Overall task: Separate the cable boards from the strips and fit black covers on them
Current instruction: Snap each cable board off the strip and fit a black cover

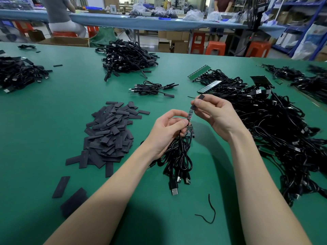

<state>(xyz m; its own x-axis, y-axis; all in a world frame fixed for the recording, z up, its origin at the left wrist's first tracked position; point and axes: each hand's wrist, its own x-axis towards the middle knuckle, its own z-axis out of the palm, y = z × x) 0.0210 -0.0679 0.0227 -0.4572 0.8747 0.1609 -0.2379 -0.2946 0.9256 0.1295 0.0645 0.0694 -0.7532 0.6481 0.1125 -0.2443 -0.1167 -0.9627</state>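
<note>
My left hand (167,128) grips a bundle of black USB cables (178,156) whose small green boards (189,132) stick up between its fingers. One board (190,114) stands higher than the others. My right hand (212,114) pinches a black cover (199,101) whose lower end sits over that board's top. A heap of loose black covers (109,131) lies on the green table (53,110) to the left. Right of my hands lies a big tangle of cables with green board strips (200,72) still attached.
Three piles of cables (127,57) lie on the table at the back left and middle. A short black wire scrap (210,211) lies near the front edge. Two loose covers (61,186) lie at the front left. People work at a bench behind.
</note>
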